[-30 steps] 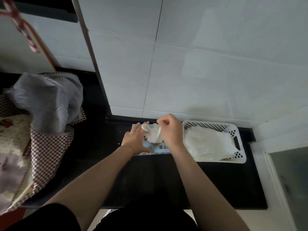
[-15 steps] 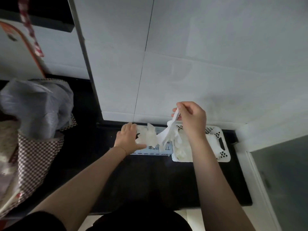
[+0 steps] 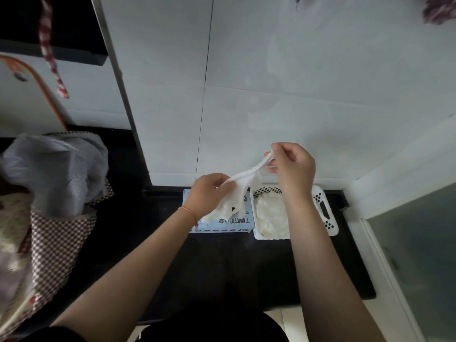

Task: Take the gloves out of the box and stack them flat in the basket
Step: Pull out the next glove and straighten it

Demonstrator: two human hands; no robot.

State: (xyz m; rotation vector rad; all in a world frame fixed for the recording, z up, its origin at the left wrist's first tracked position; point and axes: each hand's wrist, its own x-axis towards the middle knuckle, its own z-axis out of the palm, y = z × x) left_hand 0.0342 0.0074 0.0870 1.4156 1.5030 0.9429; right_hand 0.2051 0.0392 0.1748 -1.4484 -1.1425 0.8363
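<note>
we see a white glove (image 3: 243, 183) stretched in the air between both hands above the glove box (image 3: 222, 224): the right hand (image 3: 293, 169) pinches its cuff end between thumb and curled fingers up near the tiled wall (image 3: 271, 107), while the left hand (image 3: 207, 193) grips the lower, crumpled finger end. the box lies on the dark counter (image 3: 222, 262) just beside the white perforated basket (image 3: 325, 213), which already holds a pile of white gloves (image 3: 270, 215). a checked bag (image 3: 56, 233) stands well apart at the left.
</note>
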